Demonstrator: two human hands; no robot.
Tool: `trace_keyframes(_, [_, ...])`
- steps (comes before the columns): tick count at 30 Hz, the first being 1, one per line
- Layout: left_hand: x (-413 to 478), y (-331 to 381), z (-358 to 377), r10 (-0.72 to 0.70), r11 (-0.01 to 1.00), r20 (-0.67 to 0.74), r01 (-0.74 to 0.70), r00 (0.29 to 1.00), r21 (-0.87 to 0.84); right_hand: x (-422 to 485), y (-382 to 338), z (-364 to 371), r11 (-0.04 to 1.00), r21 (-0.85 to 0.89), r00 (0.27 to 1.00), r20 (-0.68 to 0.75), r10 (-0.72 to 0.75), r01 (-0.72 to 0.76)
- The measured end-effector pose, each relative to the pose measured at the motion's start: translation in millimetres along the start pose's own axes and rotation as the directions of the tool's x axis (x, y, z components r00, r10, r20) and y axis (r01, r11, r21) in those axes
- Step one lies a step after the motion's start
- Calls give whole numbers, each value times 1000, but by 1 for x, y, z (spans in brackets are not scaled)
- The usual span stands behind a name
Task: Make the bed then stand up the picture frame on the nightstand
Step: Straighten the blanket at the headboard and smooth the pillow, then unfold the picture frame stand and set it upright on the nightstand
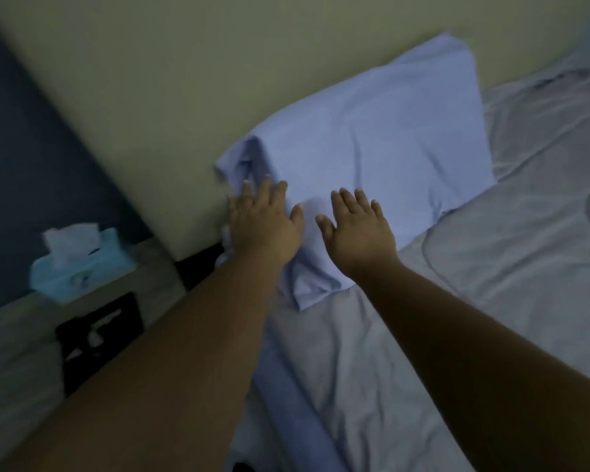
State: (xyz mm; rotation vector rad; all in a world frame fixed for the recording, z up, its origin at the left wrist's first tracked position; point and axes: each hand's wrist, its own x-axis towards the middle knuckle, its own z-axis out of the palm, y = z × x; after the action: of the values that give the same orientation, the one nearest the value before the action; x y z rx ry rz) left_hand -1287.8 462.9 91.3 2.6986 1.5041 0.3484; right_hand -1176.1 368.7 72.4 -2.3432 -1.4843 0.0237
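A light blue pillow point(382, 137) leans against the beige padded headboard point(157, 97) at the head of the bed. My left hand point(263, 219) lies flat with fingers spread on the pillow's near left corner. My right hand point(358, 229) rests flat and open on the pillow's lower edge, just to the right of the left one. A pale grey quilted duvet point(491, 284) covers the bed up to the pillow. On the nightstand point(21, 352) at the lower left, a black picture frame point(96, 338) lies flat, partly hidden by my left forearm.
A blue tissue box point(79, 267) with a white tissue sticking out stands at the back of the nightstand. A blue sheet edge point(286, 403) runs along the bed's left side. A dark blue wall point(31, 148) is behind the nightstand.
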Motion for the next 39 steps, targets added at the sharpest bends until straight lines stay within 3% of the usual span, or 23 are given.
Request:
trace_keyframes(6, [-67, -134, -3, -356, 932, -39, 352, 934, -90, -13, -123, 42, 965, 54, 964, 46, -260, 258])
trace_keyframes(10, [-94, -223, 5, -539, 840, -73, 528, 839, -126, -15, -203, 94, 921, 103, 919, 92, -384, 375])
trace_keyframes(16, [-120, -359, 40, -757, 650, -30, 746, 653, -144, -3, -322, 188, 808, 161, 781, 208, -589, 567])
trace_keyframes(24, [-108, -450, 77, -859, 497, 55, 854, 510, -154, 36, -404, 268, 719, 204, 657, 298, -692, 665])
trace_keyframes(39, [-127, -448, 130, -894, 341, 221, 913, 389, -223, 44, -409, 328, 623, 199, 482, 475, -736, 756])
